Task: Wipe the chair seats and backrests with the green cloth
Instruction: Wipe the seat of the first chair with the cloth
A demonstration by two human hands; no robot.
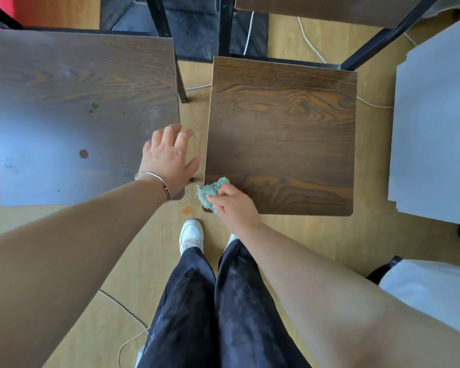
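Two dark wood-grain chair seats stand side by side below me. The right seat (282,134) looks clean and brown; the left seat (72,112) is glary and shows a few small spots. My right hand (233,205) grips the crumpled green cloth (210,189) at the near left corner of the right seat. My left hand (168,158), a bracelet on its wrist, hovers with fingers spread over the near right edge of the left seat and the gap between the chairs. A backrest (329,9) shows at the top.
Black metal chair frames (369,46) rise at the back. Pale grey boards (436,123) lie at the right, another below them. White cables (311,46) run over the wooden floor. My legs and a white shoe (191,235) stand in front of the chairs.
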